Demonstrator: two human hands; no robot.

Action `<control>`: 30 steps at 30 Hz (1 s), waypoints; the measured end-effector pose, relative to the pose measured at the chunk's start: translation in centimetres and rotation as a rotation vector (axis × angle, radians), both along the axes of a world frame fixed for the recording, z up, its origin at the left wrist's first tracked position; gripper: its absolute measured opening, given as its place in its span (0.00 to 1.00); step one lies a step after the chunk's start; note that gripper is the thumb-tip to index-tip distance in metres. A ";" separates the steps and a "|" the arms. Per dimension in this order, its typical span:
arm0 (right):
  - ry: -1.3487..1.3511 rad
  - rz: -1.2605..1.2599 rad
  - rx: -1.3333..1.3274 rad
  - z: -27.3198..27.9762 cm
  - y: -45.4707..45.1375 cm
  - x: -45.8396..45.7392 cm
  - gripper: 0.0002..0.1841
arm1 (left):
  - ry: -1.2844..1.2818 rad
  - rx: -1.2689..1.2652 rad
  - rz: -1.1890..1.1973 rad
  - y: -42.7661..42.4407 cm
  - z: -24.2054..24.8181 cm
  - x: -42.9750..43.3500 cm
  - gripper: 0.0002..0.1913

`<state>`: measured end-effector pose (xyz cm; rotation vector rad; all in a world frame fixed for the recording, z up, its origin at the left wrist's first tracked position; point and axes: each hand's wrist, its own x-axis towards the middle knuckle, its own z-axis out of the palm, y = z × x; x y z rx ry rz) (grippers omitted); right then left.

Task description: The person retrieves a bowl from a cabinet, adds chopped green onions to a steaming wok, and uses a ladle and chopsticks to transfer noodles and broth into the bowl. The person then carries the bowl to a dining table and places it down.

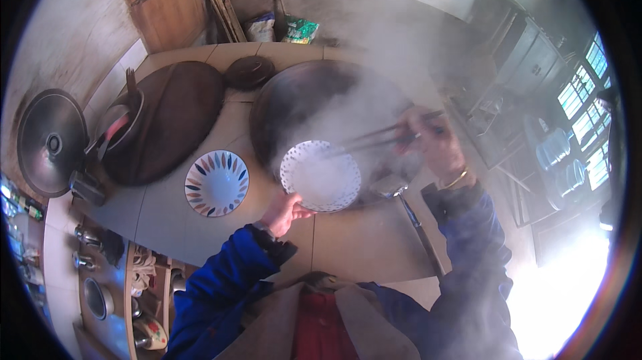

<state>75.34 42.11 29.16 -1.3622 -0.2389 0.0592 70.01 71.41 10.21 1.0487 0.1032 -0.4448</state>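
Note:
Steam rises from a large dark wok (281, 104) set into the tiled stove top. My left hand (285, 213) grips the lower left rim of a white dotted plate (321, 177) over the wok's near edge. In my right hand (432, 144) is a pair of chopsticks (368, 138), their tips over or close to the plate; steam blurs them. What lies on the plate and in the wok cannot be made out. A metal ladle or spatula (419, 229) rests at the wok's near right edge. Left of the wok stands a white plate with a coloured leaf pattern (216, 183).
A round wooden lid (170, 119) covers the stove's left part, with a metal basin (134, 121) on it. A metal pan lid (52, 143) leans at the far left. A small dark lid (250, 71) sits behind. Shelves (150, 279) with vessels stand lower left; large water bottles (554, 149) are at right.

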 end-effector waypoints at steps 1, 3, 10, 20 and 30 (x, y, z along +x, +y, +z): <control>-0.058 -0.055 -0.042 0.1 -0.9 0.9 0.19 | 0.048 0.031 0.013 0.2 0.0 -0.1 0.18; -0.193 -0.156 -0.162 -0.3 -3.2 2.5 0.20 | 0.070 0.073 0.046 0.8 -0.2 -0.5 0.19; 0.226 -0.359 -0.148 -13.2 -6.8 10.8 0.23 | 0.085 0.141 0.166 2.7 -0.8 -2.9 0.20; 0.358 -0.250 -0.278 -25.2 -6.2 19.0 0.19 | 0.109 0.223 0.231 2.7 -0.5 -3.4 0.22; 0.297 -0.130 -0.420 -31.9 0.5 25.7 0.17 | 0.219 0.050 0.281 2.5 -1.3 -2.4 0.24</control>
